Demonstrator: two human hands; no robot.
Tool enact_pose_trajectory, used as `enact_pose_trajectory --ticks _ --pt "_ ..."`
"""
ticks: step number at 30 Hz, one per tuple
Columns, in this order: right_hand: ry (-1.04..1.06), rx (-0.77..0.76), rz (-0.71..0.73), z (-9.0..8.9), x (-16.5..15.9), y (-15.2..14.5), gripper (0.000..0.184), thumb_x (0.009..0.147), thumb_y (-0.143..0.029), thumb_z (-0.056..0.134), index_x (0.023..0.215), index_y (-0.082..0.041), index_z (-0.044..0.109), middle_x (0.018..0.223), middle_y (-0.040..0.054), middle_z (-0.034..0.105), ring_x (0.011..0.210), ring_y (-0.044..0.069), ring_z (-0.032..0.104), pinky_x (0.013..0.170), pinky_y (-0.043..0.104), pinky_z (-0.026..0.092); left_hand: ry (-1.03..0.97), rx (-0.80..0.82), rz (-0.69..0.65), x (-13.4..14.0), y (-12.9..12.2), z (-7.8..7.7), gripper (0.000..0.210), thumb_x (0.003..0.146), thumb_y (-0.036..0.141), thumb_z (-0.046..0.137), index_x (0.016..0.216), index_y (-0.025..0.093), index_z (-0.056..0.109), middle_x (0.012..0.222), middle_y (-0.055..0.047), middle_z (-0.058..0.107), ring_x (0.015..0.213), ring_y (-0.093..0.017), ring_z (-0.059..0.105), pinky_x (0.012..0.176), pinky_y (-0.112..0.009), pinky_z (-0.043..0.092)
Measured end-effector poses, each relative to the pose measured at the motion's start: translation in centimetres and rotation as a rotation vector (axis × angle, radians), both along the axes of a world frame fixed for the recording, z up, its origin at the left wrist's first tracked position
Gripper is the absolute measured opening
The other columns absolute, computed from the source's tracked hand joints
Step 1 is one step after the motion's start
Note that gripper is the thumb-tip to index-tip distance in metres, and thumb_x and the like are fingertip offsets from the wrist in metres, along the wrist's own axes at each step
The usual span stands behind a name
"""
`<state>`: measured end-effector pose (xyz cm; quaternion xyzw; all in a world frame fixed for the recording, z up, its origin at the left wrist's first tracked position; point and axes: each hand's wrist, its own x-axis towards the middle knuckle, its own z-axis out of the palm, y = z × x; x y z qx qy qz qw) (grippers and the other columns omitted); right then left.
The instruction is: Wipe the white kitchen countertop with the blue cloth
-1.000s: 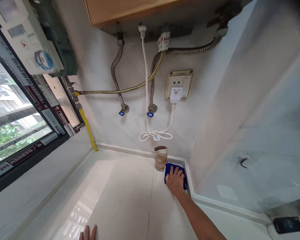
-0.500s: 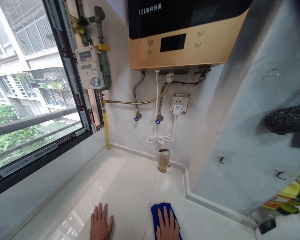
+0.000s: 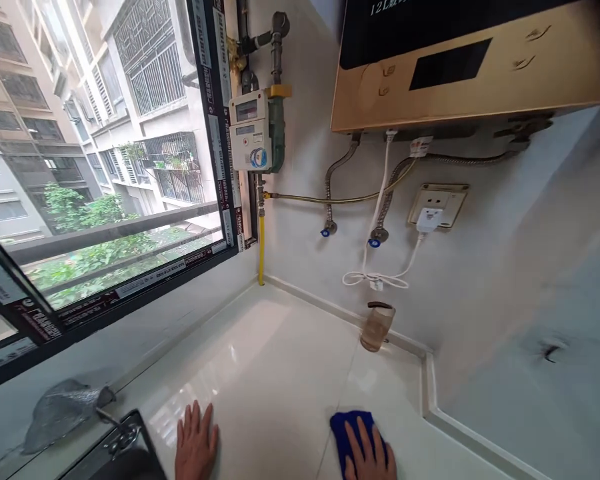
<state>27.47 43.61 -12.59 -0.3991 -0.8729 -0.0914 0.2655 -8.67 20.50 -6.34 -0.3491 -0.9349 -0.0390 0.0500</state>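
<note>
On the glossy white countertop (image 3: 280,373), my left hand (image 3: 196,443) lies flat, palm down, with nothing under it that shows. My right hand (image 3: 373,453) presses flat on a folded blue cloth (image 3: 343,430), fingers stretched out and a little apart. The cloth's far edge sticks out beyond my fingertips, near a thin seam in the counter. Both wrists are cut off by the bottom of the picture. Farther back, by the wall, a glass (image 3: 375,330) holds clear liquid, with a dark strip (image 3: 381,306) at its rim.
At the lower left is a sink (image 3: 143,443) with a faucet (image 3: 111,419) and a crumpled clear plastic bag (image 3: 65,407). A water heater (image 3: 380,100) hangs over the back. Below it are hoses, a bundled white cord (image 3: 375,277) and an outlet (image 3: 437,203). A gas meter (image 3: 250,133) stands beside the window.
The view has swung left, so wall fixtures sit farther right and the sink has come into sight. My hands appear farther apart. The blue cloth stays under my right hand.
</note>
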Motion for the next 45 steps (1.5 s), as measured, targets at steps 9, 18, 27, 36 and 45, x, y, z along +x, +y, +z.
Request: enact_pose_trajectory --ticks 9,18,27,36,45 --pt "-0.054 -0.111 -0.287 0.8 -7.5 8.7 0.060 0.093 -0.036 0.026 0.146 -0.017 0.048 0.155 0.0182 0.038 0.143 0.047 0.027 0.105 0.071 0.028 -0.049 -0.006 0.253 0.7 -2.0 0.3 0.055 0.094 0.041 0.041 0.148 0.032 0.040 0.165 -0.002 0.027 0.153 -0.038 0.009 0.123 -0.058 0.016" --pt "-0.203 -0.295 -0.394 3.6 -19.5 13.3 0.059 0.094 -0.033 0.029 0.150 -0.016 0.040 0.157 0.0227 0.031 0.140 0.052 0.027 0.099 0.074 0.027 -0.029 0.070 0.254 0.1 -2.2 -2.6 0.055 0.090 0.041 0.045 0.145 0.031 0.047 0.162 0.000 0.033 0.153 -0.037 0.010 0.123 -0.062 0.015" --pt "-0.221 -0.374 -0.099 5.6 -33.3 10.7 0.062 0.095 -0.032 0.028 0.155 -0.017 0.028 0.163 0.0178 0.022 0.146 0.047 0.016 0.108 0.073 0.015 -0.046 0.075 0.255 0.1 -2.4 -3.3 0.056 0.091 0.043 0.043 0.146 0.033 0.045 0.163 0.000 0.031 0.154 -0.036 0.008 0.123 -0.066 0.015" --pt "-0.274 -0.463 0.486 6.6 -36.1 -0.1 0.065 0.097 -0.043 0.037 0.157 -0.028 0.018 0.167 0.0059 0.007 0.151 0.038 0.002 0.118 0.063 0.001 0.012 0.053 0.247 0.0 -2.7 -3.7 0.053 0.092 0.040 0.042 0.145 0.033 0.046 0.162 -0.001 0.033 0.154 -0.036 0.010 0.122 -0.064 0.018" --pt "-0.247 -0.471 0.938 6.5 -26.4 -8.1 0.073 0.091 -0.038 0.051 0.156 -0.040 0.016 0.167 -0.0001 0.009 0.152 0.036 0.008 0.121 0.064 0.009 0.000 0.029 0.248 0.1 -2.2 -1.0 0.052 0.094 0.025 0.036 0.144 0.033 0.046 0.160 -0.002 0.037 0.151 -0.036 0.023 0.121 -0.059 0.025"
